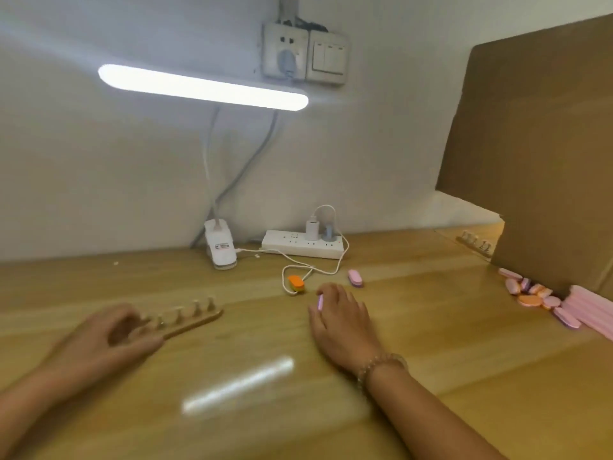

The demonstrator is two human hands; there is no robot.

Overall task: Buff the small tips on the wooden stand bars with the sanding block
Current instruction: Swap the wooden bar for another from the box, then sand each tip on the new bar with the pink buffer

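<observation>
As I judge it, the work is at its opening step: tool and piece are both in the hands, but they have not yet met. The left hand (109,336) curls its fingers around the near end of the wooden stand bar (195,322). The bar lies on the tabletop (414,376) at the left, with its row of small tips (194,307) standing up. About 5 tips show, though the picture is blurred there. The right hand (341,322) is well apart to the right, fingers bent, and pinches a small pink sanding block (320,302), of which only a thin edge is visible. The next move, I think, asks to carry the block across to the bar, set it against 1 tip, and rub lightly while the left hand stops the bar from sliding or tipping. Between the 2 hands the tabletop gives open room for this. Just behind the right hand lie an orange block (296,283) and another pink block (355,277), so a backward sweep could knock them. At the far right a heap of blocks (537,295) and a cardboard box (530,161) close that side.
</observation>
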